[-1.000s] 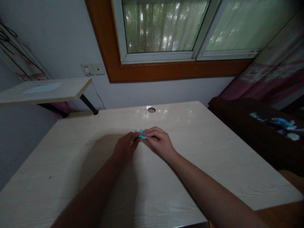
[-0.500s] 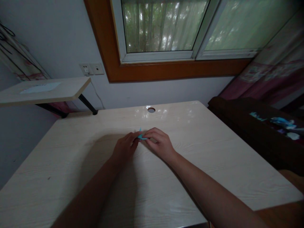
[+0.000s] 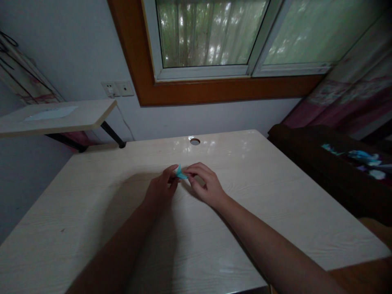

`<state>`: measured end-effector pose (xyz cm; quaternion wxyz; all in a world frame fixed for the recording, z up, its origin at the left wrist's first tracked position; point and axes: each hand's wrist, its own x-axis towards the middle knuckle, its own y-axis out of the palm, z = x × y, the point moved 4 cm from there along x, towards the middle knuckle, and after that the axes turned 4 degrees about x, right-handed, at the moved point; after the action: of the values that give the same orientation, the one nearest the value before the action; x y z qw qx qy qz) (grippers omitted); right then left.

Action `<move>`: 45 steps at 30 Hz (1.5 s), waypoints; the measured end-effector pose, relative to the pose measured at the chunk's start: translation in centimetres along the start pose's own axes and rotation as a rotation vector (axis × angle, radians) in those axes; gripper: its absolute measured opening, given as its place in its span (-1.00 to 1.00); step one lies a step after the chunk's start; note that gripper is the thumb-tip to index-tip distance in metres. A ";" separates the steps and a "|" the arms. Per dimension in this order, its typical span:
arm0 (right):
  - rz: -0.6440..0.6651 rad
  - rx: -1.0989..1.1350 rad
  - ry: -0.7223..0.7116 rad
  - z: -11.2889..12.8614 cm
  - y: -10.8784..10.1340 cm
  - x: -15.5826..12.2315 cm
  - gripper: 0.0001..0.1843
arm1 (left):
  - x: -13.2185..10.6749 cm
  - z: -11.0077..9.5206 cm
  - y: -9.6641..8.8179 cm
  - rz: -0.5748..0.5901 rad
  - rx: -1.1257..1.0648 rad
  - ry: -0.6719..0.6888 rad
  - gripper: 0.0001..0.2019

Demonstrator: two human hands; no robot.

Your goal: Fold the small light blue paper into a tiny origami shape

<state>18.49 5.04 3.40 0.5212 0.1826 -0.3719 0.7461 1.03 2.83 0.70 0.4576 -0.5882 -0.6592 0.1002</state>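
Observation:
A small folded piece of blue paper [image 3: 180, 174] sits between both hands, just above the pale wooden desk [image 3: 275, 212]. My left hand [image 3: 159, 190] pinches its left side with thumb and fingertips. My right hand [image 3: 204, 185] pinches its right side, fingers curled over it. Most of the paper is hidden by the fingers; only a blue corner shows.
A round cable hole [image 3: 194, 141] lies at the desk's far edge. A smaller side table [image 3: 58, 116] with a sheet of paper stands at the left. Wall sockets [image 3: 118, 88] and a window are behind. A dark bed frame [image 3: 330, 171] runs along the right.
Both hands have lifted slightly with the blue paper, and a little more of it shows between the fingertips. The arms stay in place.

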 end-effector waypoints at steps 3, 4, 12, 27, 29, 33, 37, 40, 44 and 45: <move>0.021 -0.027 -0.011 -0.1 0.2 0.0 -0.77 | -0.1 -0.2 0.1 0.020 0.045 0.033 -0.52; 0.019 -0.041 -0.015 -0.2 0.3 -0.1 -0.80 | -0.1 -0.3 0.2 0.026 0.061 0.047 -0.52; 0.031 -0.112 -0.016 -0.5 0.3 -0.1 -0.90 | -0.3 -0.9 0.4 0.016 0.118 0.177 -0.51; -0.011 -0.021 -0.006 -0.3 0.2 0.0 -0.93 | 0.0 -1.4 -0.2 0.001 -0.032 0.058 -0.91; -0.009 -0.024 -0.012 -0.3 0.2 -0.1 -0.93 | 0.0 -1.4 -0.2 0.004 -0.039 0.049 -0.91; -0.016 -0.026 -0.025 -0.2 0.1 -0.1 -0.93 | -0.1 -1.5 -0.2 0.005 -0.021 0.058 -0.92; -0.019 -0.052 -0.027 -0.1 0.1 0.0 -0.92 | 0.0 -1.7 -0.3 -0.006 0.007 0.099 -0.91; 0.001 -0.074 -0.035 0.2 0.2 0.0 -0.92 | -0.1 -2.0 -0.3 -0.014 0.035 0.142 -0.91; 0.013 -0.079 -0.035 0.3 0.4 0.0 -0.92 | -0.1 -2.2 -0.3 -0.032 0.069 0.170 -0.91; 0.009 -0.076 -0.035 0.3 0.4 0.0 -0.92 | -0.1 -2.2 -0.4 -0.037 0.073 0.174 -0.92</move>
<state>18.12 4.76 3.43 0.5178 0.1737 -0.4100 0.7305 2.36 1.78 2.15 0.5361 -0.5653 -0.6236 0.0644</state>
